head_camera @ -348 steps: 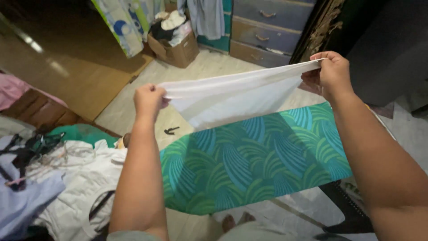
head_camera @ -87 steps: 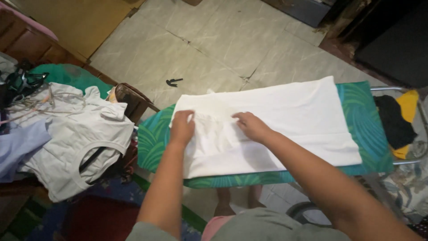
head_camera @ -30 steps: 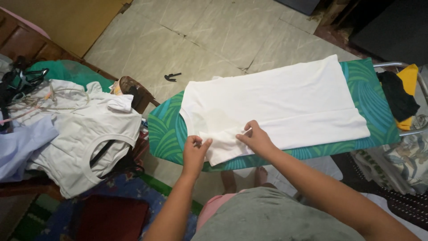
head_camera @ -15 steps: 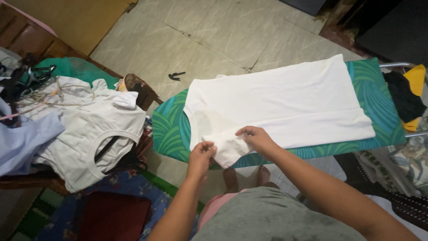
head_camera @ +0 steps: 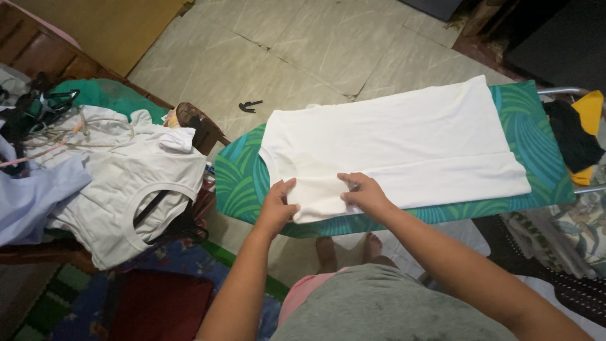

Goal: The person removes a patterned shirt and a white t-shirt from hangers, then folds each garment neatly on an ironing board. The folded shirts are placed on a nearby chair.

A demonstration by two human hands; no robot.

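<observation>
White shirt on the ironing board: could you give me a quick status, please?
Left hand and right hand flat on near sleeve. White shirt spread along green ironing board. Nothing lying on it.

Dim indoor light, soft and even; slight overall blur.
Brightest on white shirt (head_camera: 391, 145) and pale floor tiles (head_camera: 303, 44), no glare. Deep shadow at top right corner and lower left. Hands and forearms slightly soft; edges mildly stretched.
</observation>
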